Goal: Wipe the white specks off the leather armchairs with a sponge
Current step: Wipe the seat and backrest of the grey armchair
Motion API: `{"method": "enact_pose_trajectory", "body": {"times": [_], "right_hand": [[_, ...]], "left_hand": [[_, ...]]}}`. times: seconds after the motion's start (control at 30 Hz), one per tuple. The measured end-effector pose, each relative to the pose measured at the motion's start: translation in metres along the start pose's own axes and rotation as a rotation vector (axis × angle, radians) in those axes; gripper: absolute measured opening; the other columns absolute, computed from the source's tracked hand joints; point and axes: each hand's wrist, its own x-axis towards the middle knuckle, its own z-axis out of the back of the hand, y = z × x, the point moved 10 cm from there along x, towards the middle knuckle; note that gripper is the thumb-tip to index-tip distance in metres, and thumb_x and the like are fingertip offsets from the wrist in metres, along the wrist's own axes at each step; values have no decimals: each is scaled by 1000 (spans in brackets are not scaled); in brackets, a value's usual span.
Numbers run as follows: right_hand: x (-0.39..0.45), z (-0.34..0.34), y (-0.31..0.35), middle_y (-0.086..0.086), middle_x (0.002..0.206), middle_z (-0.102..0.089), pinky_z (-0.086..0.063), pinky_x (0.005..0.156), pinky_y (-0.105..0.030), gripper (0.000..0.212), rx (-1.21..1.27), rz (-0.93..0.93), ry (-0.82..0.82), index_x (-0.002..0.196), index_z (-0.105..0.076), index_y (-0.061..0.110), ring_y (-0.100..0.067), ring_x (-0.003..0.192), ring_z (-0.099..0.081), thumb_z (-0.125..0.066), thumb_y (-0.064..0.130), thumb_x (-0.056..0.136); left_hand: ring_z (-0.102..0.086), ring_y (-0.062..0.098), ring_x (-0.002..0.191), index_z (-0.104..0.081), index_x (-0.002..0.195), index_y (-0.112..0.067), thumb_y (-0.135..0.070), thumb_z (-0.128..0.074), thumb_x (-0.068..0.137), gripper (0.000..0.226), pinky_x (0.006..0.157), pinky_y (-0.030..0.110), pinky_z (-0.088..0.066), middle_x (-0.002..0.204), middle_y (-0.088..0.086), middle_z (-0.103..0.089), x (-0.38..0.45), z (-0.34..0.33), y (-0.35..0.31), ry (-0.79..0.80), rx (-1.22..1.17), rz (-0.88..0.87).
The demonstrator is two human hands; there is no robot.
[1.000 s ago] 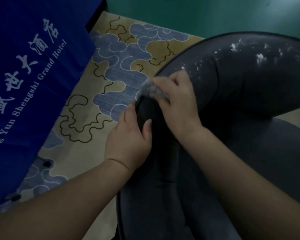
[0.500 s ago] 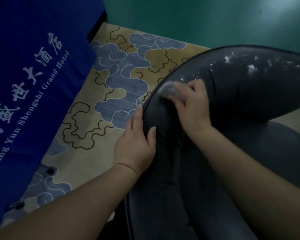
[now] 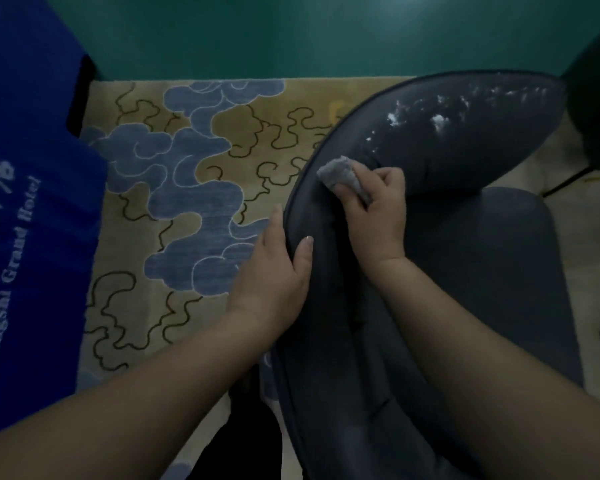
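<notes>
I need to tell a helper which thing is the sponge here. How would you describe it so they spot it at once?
Find the dark leather armchair on the right, standing on the cloud-patterned carpet. Along its curved backrest rim, the right hand pinches a small pale grey sponge against the leather. It is the only light, soft-looking lump there, larger than the scattered white specks farther along the backrest.

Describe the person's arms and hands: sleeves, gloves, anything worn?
Both forearms are bare all the way to the frame's lower edge; no sleeves show. The left hand and right hand have no gloves, and no rings, watch or bands are visible. Fingernails look short and unpainted, though the dim light limits detail.
</notes>
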Motion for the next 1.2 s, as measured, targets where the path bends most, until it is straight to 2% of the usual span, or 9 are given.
{"method": "enact_pose_trajectory", "body": {"times": [0.2,0.33,0.43,0.63,0.77,0.83,0.93,1.07,1.2], "right_hand": [[-26,-7,24,-6,95,-43,-47,83,-22,36,-103,155,62,119,-67,17,-16,85,-49,-66,7,84],[28,5,9,-8,94,-43,-47,84,-30,32,-174,67,-46,117,-69,17,-22,84,-49,-68,12,86],[37,9,-8,-3,95,-41,-47,86,-28,29,-104,-54,-141,115,-68,16,-19,86,-49,-68,15,86],[-5,-3,4,-1,94,-42,-44,84,-15,33,-71,81,-54,117,-67,16,-13,83,-48,-68,12,84],[52,10,-6,-6,93,-41,-47,81,-31,36,-179,101,-96,117,-68,18,-24,83,-48,-67,7,83],[70,22,-24,-4,94,-39,-45,84,-21,32,-137,-6,-192,116,-68,16,-19,84,-46,-67,11,85],[49,19,-30,-2,94,-39,-37,80,-6,31,-67,-47,-206,116,-67,15,-9,81,-43,-66,12,85],[11,8,-20,-4,94,-43,-41,81,-9,36,-23,17,-139,117,-67,14,-10,82,-46,-69,9,82],[71,18,-22,-3,91,-39,-44,76,-20,34,-177,74,-210,112,-70,15,-12,81,-43,-68,5,79]], "left_hand": [[-45,24,127,-17,148,-28,-48,-25,96,56,101,50,-39,146,1,-40,31,1,-14,130,1,-86],[-45,24,127,-12,150,-29,-46,-22,94,59,101,48,-40,150,2,-36,31,-2,-18,147,13,-109],[-45,22,128,-10,150,-31,-45,-23,95,58,101,45,-41,149,2,-37,32,-2,-17,143,-3,-113],[-39,15,134,-14,150,-30,-41,-25,97,55,108,43,-36,150,-3,-36,46,-1,-21,168,-75,-128],[-37,15,134,-15,151,-27,-39,-26,100,53,110,37,-32,151,-4,-35,75,-2,-37,156,-25,-162],[-33,15,137,-12,152,-26,-38,-27,101,55,106,29,-27,154,-4,-31,91,-4,-47,142,28,-200],[-31,15,138,-12,152,-24,-36,-30,101,55,107,31,-28,155,-2,-28,113,-5,-63,138,86,-266],[-35,16,134,-19,151,-25,-33,-31,102,51,100,27,-29,152,-2,-34,143,-10,-78,161,103,-314],[-39,14,133,-28,149,-25,-32,-31,101,48,104,29,-31,147,-3,-42,165,-14,-90,198,49,-344]]}}
